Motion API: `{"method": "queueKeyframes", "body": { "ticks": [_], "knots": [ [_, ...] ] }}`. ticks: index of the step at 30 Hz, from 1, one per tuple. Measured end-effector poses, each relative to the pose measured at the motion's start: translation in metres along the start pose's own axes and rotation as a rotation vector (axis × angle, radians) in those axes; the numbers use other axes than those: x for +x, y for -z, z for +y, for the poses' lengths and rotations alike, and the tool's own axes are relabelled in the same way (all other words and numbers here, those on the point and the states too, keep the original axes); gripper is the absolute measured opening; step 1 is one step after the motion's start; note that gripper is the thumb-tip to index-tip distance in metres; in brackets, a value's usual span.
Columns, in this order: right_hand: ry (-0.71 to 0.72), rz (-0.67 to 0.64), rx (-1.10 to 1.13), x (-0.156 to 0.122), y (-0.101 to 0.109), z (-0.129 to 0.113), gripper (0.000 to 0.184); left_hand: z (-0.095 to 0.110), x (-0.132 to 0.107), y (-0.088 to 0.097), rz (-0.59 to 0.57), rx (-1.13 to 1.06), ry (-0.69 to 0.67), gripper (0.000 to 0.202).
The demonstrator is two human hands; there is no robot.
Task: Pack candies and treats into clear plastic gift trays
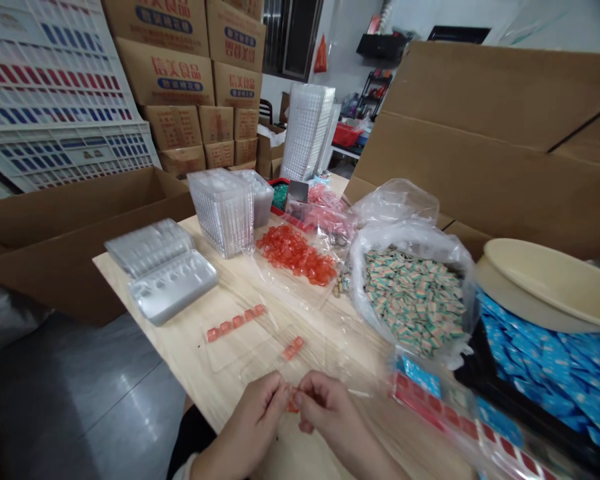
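Observation:
My left hand point(260, 417) and my right hand point(330, 407) meet at the table's near edge, fingers closed in a pinch. Between them is a small red translucent plastic piece point(293, 403), mostly covered by the fingertips. Just beyond lies a clear plastic tray point(220, 360) with a row of several red pieces point(237, 322) along its far side. Two more red pieces point(293, 348) sit closer to my hands, on clear plastic whose edges are hard to make out. Farther back, a loose pile of red pieces point(295, 253) is spread on a clear bag.
Stacked clear trays point(173, 287) lie at the table's left edge, with a taller stack point(220, 210) behind. At right stand a bag of small green-and-beige packets point(413, 297), a cream basin point(555, 287) and blue packets point(545, 367). An open carton point(80, 247) is left of the table.

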State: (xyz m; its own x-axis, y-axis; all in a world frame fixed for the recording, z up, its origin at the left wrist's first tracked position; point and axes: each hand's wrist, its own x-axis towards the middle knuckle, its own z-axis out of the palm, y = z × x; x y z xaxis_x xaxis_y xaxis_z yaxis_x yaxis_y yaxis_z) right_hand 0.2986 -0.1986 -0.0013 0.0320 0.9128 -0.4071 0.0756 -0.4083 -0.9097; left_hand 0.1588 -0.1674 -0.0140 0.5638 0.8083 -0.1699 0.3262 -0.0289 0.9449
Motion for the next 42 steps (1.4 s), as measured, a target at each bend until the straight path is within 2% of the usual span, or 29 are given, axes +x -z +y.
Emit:
{"method": "queueKeyframes", "body": {
  "ticks": [3,5,7,10,13,16,19,23,28,32,35,38,42],
  "knots": [
    [-0.014,0.056,-0.115,-0.003,0.007,0.006,0.025,-0.003,-0.005,0.0,-0.009,0.085,-0.008,0.031],
    [0.024,0.053,-0.084,-0.006,0.014,0.009,0.022,-0.01,-0.009,-0.001,0.006,0.005,0.023,0.032],
    [0.165,0.012,-0.05,-0.009,0.018,0.012,0.021,-0.015,-0.011,-0.005,0.007,-0.238,0.148,0.036],
    [0.433,-0.05,-0.103,-0.009,0.013,0.015,0.026,-0.014,-0.01,-0.016,-0.018,-0.67,0.392,0.039],
    [0.491,-0.015,-0.203,-0.003,0.003,0.016,0.016,-0.007,-0.005,-0.023,-0.017,-0.852,0.492,0.041],
    [0.53,0.027,-0.39,0.01,0.002,0.016,0.018,-0.009,0.0,-0.015,0.054,-0.747,0.477,0.042],
    [0.626,0.005,-0.749,0.031,0.009,0.013,0.019,-0.021,0.002,0.001,0.189,-0.541,0.392,0.033],
    [0.714,-0.144,-1.211,0.06,0.011,0.003,0.017,-0.038,0.004,0.009,0.257,-0.309,0.23,0.012],
    [0.802,-0.332,-1.384,0.083,0.008,-0.005,0.011,-0.043,0.009,0.006,0.248,-0.226,0.178,0.013],
    [0.791,-0.377,-1.393,0.084,0.01,-0.004,0.01,-0.043,0.006,0.011,0.168,-0.439,0.304,0.025],
    [0.762,-0.262,-1.284,0.071,0.009,-0.004,0.016,-0.041,0.0,0.016,0.136,-0.601,0.269,0.026],
    [0.685,-0.086,-0.997,0.048,0.001,-0.004,0.021,-0.037,-0.005,0.017,0.158,-0.594,0.165,0.03],
    [0.539,-0.093,-0.541,0.027,-0.015,0.006,0.018,-0.033,-0.008,0.01,0.165,-0.388,0.096,0.04]
  ]
}}
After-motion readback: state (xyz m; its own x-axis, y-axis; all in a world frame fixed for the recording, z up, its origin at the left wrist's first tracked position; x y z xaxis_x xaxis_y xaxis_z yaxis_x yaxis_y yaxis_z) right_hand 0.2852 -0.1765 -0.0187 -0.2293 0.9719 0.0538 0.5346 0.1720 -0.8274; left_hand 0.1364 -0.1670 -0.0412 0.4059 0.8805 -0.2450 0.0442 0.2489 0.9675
